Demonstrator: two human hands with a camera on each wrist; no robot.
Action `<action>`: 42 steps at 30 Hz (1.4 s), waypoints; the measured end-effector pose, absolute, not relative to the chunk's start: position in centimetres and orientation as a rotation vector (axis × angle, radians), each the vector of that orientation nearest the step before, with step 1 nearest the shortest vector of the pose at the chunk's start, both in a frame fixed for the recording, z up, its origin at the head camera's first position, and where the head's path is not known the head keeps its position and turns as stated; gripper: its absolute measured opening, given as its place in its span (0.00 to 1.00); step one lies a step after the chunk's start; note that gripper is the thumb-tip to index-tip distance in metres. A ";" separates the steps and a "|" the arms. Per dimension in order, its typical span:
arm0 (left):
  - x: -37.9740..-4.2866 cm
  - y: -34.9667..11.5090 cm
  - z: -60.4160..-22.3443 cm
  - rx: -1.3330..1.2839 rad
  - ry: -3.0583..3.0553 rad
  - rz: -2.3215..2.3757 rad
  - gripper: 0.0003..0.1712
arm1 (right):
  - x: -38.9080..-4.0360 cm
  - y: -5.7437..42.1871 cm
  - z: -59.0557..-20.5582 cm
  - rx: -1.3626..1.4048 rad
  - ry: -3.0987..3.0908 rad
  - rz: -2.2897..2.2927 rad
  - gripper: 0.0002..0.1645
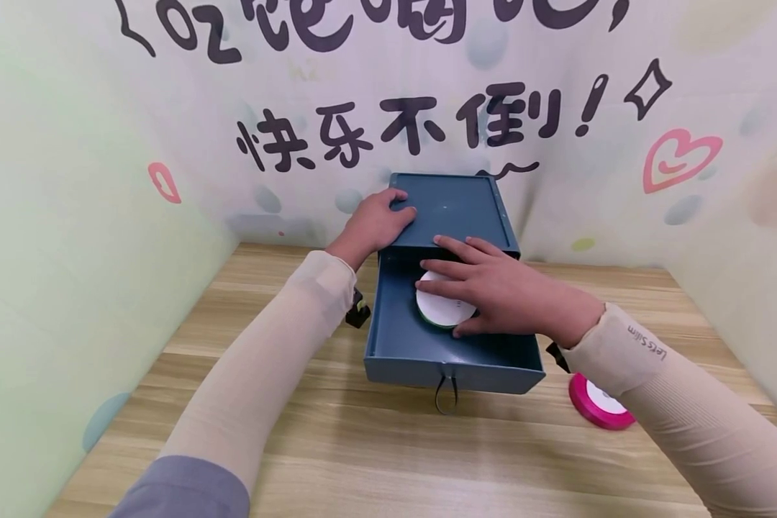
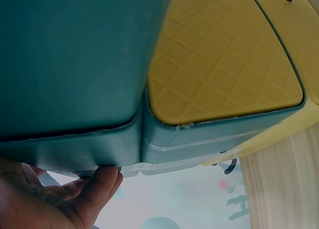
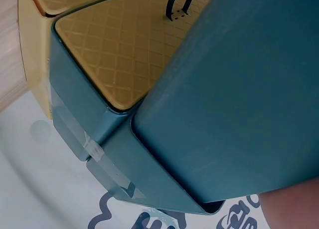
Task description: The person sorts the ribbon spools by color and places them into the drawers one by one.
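A dark blue drawer box (image 1: 445,210) stands at the back of the table with its drawer (image 1: 404,342) pulled out toward me. Inside lies a ribbon spool (image 1: 442,308) with a white face and a green edge. My right hand (image 1: 498,291) reaches over the spool, fingers spread across its face and thumb by its near edge, partly hiding it. My left hand (image 1: 378,224) rests on the upper left edge of the box, thumb and fingertips on its top. The left wrist view shows that hand (image 2: 75,199) at the box's edge.
A pink ribbon spool (image 1: 598,404) lies on the wooden table (image 1: 337,446), right of the drawer and partly behind my right sleeve. Beneath the open drawer, a yellow quilted drawer front (image 2: 224,64) shows in the wrist views. A black loop pull (image 1: 447,396) hangs from the open drawer.
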State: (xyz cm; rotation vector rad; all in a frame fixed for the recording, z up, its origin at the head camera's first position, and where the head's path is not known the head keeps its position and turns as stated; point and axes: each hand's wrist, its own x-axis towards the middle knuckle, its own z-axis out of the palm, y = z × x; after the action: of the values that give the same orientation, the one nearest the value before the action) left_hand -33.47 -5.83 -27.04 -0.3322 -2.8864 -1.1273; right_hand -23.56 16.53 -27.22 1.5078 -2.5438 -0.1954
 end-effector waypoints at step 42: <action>-33.4 -5.7 -27.1 -0.309 -2.870 -1.154 0.29 | -20.8 18.7 -25.9 1.471 -2.448 0.294 0.42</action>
State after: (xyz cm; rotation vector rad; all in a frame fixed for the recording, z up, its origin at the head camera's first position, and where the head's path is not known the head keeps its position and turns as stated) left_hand -33.35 -5.71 -27.06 -0.3091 -2.8695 -1.1542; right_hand -20.75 18.66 -25.94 1.4710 -2.4477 0.2938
